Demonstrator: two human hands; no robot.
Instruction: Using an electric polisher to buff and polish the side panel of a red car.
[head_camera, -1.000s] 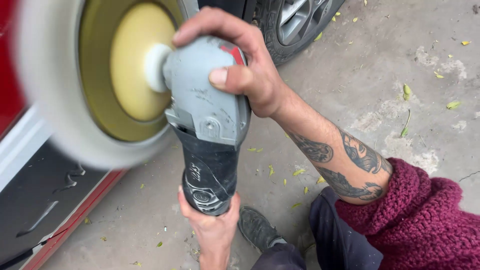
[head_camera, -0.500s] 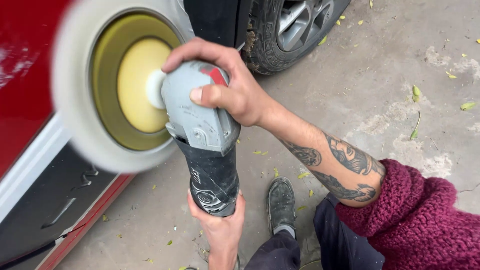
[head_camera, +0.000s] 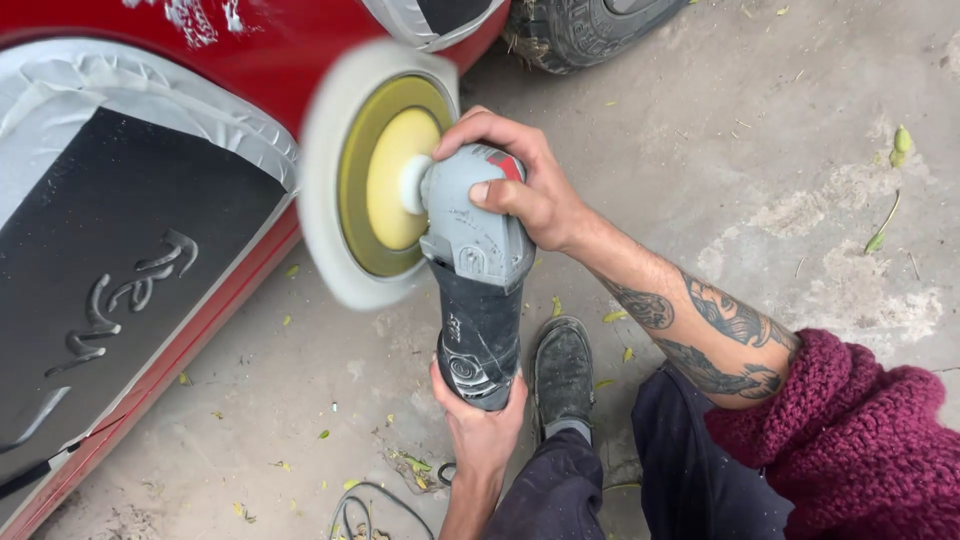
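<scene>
While gripped lengthwise, polisher (head_camera: 478, 280) faces red car panel (head_camera: 270, 50).

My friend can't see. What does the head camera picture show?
Two hands hold a grey polisher: right hand on its head, left hand at its tail. Its blurred white pad sits beside a red car panel, above a concrete floor.

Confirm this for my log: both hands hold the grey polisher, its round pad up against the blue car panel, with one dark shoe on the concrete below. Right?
Not quite. The head view shows the car panel is red, not blue. The rest holds: the right hand and left hand hold the grey polisher, its pad against the panel, a dark shoe on the concrete.
</scene>
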